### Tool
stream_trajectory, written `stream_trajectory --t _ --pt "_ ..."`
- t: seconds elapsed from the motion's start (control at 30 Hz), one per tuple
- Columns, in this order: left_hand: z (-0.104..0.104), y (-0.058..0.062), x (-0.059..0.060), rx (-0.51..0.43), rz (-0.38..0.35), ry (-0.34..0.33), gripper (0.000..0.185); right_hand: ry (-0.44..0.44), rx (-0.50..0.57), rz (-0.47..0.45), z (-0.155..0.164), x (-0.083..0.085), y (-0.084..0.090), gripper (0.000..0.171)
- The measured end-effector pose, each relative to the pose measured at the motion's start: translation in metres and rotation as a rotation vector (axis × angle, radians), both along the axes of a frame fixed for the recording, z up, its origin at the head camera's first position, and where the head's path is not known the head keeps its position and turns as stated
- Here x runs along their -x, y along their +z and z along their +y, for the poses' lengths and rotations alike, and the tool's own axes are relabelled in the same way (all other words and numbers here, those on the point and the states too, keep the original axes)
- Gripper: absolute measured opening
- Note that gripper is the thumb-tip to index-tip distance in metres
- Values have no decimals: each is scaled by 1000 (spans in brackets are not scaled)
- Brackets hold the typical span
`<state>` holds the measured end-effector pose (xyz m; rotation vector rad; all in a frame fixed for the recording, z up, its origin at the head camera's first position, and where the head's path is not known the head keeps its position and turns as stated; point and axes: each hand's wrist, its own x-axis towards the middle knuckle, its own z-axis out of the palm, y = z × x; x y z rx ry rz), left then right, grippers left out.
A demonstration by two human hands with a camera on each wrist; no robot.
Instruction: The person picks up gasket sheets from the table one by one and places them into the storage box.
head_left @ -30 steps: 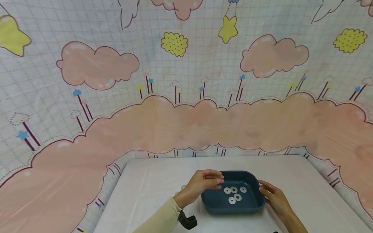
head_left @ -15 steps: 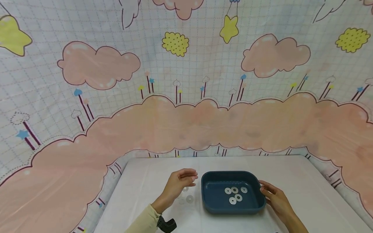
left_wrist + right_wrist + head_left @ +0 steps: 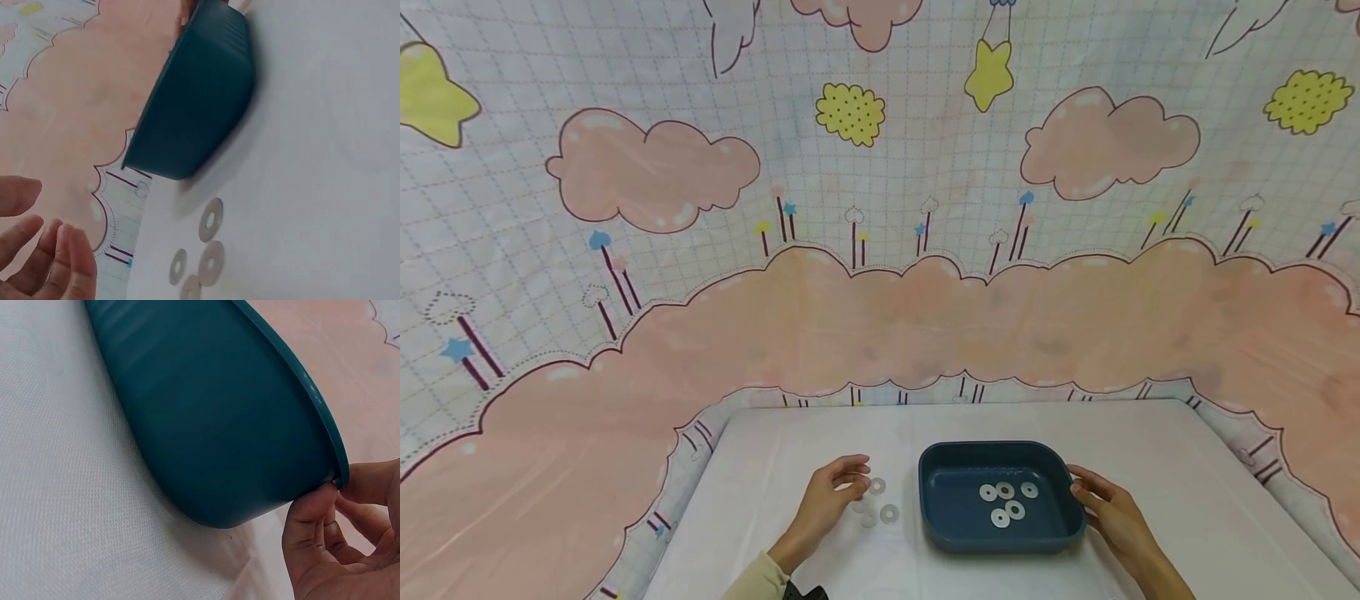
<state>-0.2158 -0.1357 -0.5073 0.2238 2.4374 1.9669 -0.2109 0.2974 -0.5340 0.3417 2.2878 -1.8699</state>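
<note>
A dark blue rectangular basin (image 3: 1002,537) stands on the white table, with several flat metal washers (image 3: 1000,517) lying in it. My right hand (image 3: 1112,518) grips the basin's right rim; in the right wrist view, thumb (image 3: 309,515) and fingers pinch the rim's edge. To the left of the basin, my left hand (image 3: 823,504) hovers by several loose washers (image 3: 889,513), its thumb and fingers apart and nothing between them. In the left wrist view the loose washers (image 3: 211,220) lie below the basin, away from the fingers (image 3: 78,262).
The white tabletop (image 3: 820,429) reaches back to a wall curtain (image 3: 880,325) printed with pink clouds and stars. A black band (image 3: 805,592) shows at the left wrist, below a pale sleeve (image 3: 756,582).
My left hand has moved left from over the basin to beside the loose washers, uncovering the basin's left part. My right hand stays on the rim.
</note>
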Motion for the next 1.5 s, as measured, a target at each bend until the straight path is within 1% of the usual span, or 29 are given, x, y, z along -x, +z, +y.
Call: stream_trajectory --t 0.1,0.17,0.33,0.47,0.67,0.77,0.87,1.0,1.2,1.3,1.5 --pt "-4 -7 1 63 4 45 37 1 8 4 0 -1 1 56" --pt "-7 -13 2 104 20 62 38 0 8 5 0 -1 1 56" --pt "-15 -23 3 239 60 92 37 -2 7 1 0 0 2 55" --pt "-20 -30 4 312 83 98 38 -3 11 -4 -1 0 3 55" --pt "-23 -34 6 362 93 79 35 1 5 0 0 -1 3 56" --pt "-23 -36 6 402 77 92 34 0 3 -1 0 -1 2 55" --pt "-23 -39 7 446 64 119 33 -2 3 -3 0 0 1 55" --pt "-22 -45 9 457 28 154 33 -3 6 -3 0 1 -1 55" --pt "-21 -54 12 473 -7 175 31 -3 15 -4 0 1 -1 54" --pt "-21 -56 13 495 8 179 31 -5 17 -4 -1 0 -1 54" --pt "-20 -60 13 523 12 179 31 -7 14 -6 -1 -1 2 55"
